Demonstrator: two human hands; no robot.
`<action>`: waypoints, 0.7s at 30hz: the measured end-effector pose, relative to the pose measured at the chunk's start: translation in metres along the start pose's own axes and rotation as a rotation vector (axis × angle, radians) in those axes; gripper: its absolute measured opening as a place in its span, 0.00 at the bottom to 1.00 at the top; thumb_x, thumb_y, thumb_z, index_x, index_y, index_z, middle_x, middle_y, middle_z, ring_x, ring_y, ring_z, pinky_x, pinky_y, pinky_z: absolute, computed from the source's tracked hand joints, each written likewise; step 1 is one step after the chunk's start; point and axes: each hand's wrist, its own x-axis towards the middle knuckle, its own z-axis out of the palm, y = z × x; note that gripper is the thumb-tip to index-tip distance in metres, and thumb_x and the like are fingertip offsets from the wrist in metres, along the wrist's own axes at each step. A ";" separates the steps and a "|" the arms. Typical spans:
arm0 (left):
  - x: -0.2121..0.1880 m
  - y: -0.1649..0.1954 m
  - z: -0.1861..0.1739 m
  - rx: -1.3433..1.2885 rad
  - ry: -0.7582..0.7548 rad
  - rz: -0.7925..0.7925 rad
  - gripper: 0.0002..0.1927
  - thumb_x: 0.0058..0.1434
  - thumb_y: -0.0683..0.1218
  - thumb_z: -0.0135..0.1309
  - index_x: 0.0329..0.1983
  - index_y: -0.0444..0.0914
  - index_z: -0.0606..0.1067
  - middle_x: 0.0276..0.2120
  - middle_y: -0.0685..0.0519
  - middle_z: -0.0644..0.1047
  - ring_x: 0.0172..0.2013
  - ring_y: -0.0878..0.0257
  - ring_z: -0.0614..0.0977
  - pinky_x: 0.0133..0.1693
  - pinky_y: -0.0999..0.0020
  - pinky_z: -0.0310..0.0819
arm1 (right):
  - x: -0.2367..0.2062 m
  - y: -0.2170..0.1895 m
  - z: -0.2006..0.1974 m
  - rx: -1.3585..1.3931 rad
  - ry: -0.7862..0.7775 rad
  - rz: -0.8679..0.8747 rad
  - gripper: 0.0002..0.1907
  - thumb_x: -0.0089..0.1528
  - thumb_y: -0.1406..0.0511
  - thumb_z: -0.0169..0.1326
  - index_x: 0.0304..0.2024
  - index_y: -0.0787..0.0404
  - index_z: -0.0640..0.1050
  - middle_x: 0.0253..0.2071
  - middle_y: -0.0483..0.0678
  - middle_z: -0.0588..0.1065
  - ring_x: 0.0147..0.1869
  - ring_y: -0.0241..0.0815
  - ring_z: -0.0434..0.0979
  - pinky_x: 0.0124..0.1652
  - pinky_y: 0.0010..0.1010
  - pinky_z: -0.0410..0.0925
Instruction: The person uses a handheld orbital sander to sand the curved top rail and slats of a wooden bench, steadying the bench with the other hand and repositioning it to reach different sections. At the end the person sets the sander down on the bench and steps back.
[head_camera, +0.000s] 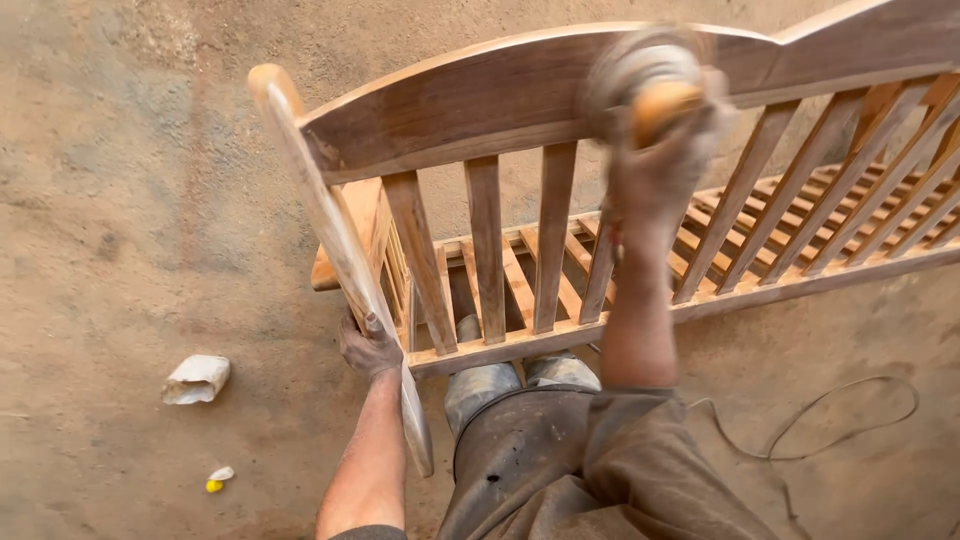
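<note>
Trousers (520, 450), grey and dust-caked, at the bottom edge, with a brown shirt hem (660, 470) hanging over them on the right. Beside them on the left, bare concrete floor (120, 200), dusty and stained, with open room stretching to the left edge. On that floor, a small yellow-and-white scrap (216, 479) nearest, and a little farther off a crumpled white paper packet (196, 379), roughly tube-shaped, lying alone and well apart from the woodwork. On the right, a thin cable (830, 430) looping loosely across the concrete near the shirt.

Left hand (368, 348) clenched around the rounded end post (340, 260) of a wooden slatted bench (520, 100), gripping low on the post just above the bottom rail (500, 347). Post tilted, running from the hand up to a rounded tip at upper left.

Farther up, right hand (655, 150) raised against the curved top rail (450, 105), blurred by motion, closed on a round orange-brown pad (662, 105); finger positions too smeared to make out in detail. Upright slats (487, 245) between top and bottom rail, gaps showing seat slats (800, 230) beyond. Bench extending off the right edge, bare floor beyond the top rail.
</note>
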 end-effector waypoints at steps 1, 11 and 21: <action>0.000 -0.001 0.000 -0.004 0.003 -0.001 0.54 0.61 0.83 0.28 0.55 0.32 0.76 0.44 0.35 0.78 0.46 0.36 0.79 0.49 0.42 0.72 | -0.008 -0.020 0.011 0.011 0.069 -0.154 0.40 0.68 0.55 0.66 0.70 0.62 0.56 0.60 0.61 0.64 0.62 0.55 0.73 0.57 0.44 0.76; 0.000 -0.006 0.002 -0.047 -0.038 -0.136 0.60 0.51 0.88 0.31 0.54 0.31 0.75 0.42 0.36 0.81 0.44 0.39 0.82 0.48 0.46 0.74 | -0.088 -0.132 0.029 0.125 -0.255 -0.387 0.37 0.62 0.69 0.65 0.69 0.44 0.63 0.68 0.66 0.62 0.55 0.64 0.73 0.51 0.53 0.72; -0.002 -0.016 0.003 0.007 -0.037 -0.055 0.55 0.58 0.84 0.31 0.53 0.31 0.74 0.41 0.35 0.79 0.43 0.37 0.81 0.46 0.45 0.73 | -0.016 0.003 -0.005 0.076 0.037 -0.243 0.45 0.63 0.66 0.73 0.73 0.55 0.58 0.67 0.56 0.64 0.73 0.59 0.69 0.71 0.51 0.68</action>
